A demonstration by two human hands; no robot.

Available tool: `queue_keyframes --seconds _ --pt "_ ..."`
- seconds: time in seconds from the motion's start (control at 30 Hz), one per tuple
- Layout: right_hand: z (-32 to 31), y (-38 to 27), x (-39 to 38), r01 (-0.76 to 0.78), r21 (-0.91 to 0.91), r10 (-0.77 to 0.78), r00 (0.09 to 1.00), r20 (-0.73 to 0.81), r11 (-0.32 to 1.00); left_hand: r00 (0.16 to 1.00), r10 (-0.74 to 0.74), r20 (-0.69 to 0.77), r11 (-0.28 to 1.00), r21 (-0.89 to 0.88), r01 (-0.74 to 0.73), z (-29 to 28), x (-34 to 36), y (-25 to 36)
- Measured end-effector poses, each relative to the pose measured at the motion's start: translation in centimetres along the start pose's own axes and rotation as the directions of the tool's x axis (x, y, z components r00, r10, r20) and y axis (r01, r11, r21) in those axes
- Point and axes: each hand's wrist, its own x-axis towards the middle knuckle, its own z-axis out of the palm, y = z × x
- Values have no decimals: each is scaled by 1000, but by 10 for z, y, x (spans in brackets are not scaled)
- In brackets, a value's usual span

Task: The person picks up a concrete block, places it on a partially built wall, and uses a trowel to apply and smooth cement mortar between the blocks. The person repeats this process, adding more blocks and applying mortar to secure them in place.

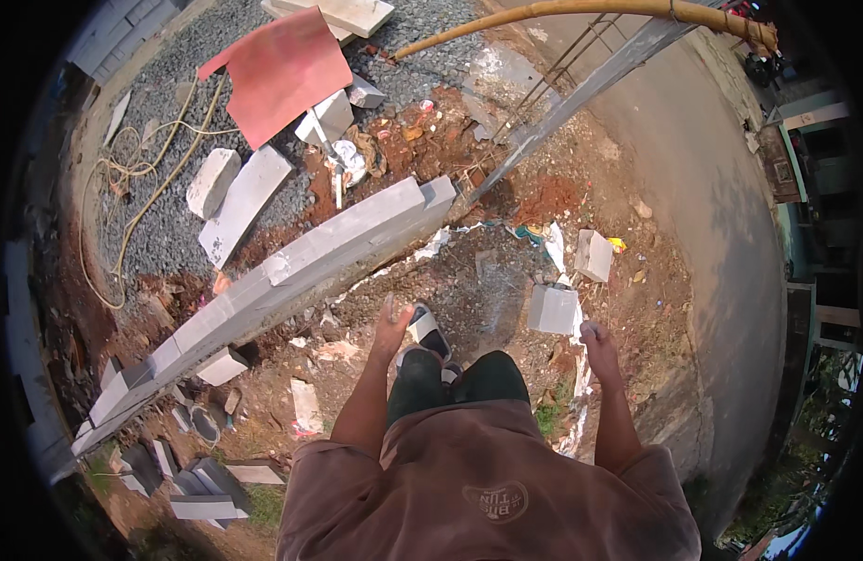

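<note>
My left hand is out in front of my left thigh, beside my sandalled foot. Its fingers look apart and I see nothing in them. My right hand is at my right side with curled, grey-looking fingers; whether something small is in them cannot be made out. Just ahead of that hand a pale grey block rests on the dirt, apart from it. Another block lies a little farther off. A low wall of light grey blocks runs diagonally across the ground to my left.
Beyond the wall are grey gravel, a red sheet, loose slabs and a coiled yellowish hose. A grey post slants at the wall's far end. Stacked blocks lie at lower left; a paved road runs right.
</note>
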Motion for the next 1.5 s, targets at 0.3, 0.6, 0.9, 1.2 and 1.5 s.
queue_keyframes --seconds 0.3,0.6,0.9,1.2,1.5 --pt "26 127 17 -131 -303 237 907 348 944 994 -110 -21 965 -243 101 78 186 -14" --pt "144 229 229 -35 -94 72 901 428 995 918 211 -335 898 -304 -317 111 362 -41" --pt "215 237 336 288 307 -398 822 407 907 827 223 -516 892 -235 -387 124 390 -59" --pt "203 253 336 198 209 -270 870 413 958 841 232 -488 872 -278 -402 135 396 -48" --pt "219 249 386 284 235 -346 894 285 930 732 468 -495 859 58 -509 149 387 -60"
